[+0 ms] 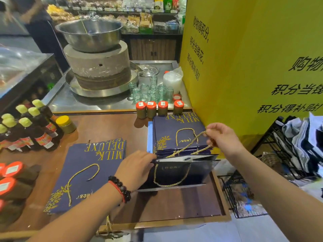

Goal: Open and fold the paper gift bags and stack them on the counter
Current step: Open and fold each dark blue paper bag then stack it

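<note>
Wooden shop counter [104, 130], navy gift bags being worked.
Dark bottles [33, 130] stand far left; a flat stack of bags [90, 173] lies beside them. The left hand [136, 170] grips the rim of the half-open bag [180, 172], fingertips seemingly tucked inside. The right hand [222, 137] pinches a gold cord handle [190, 142] over the right pile [176, 133].
</note>
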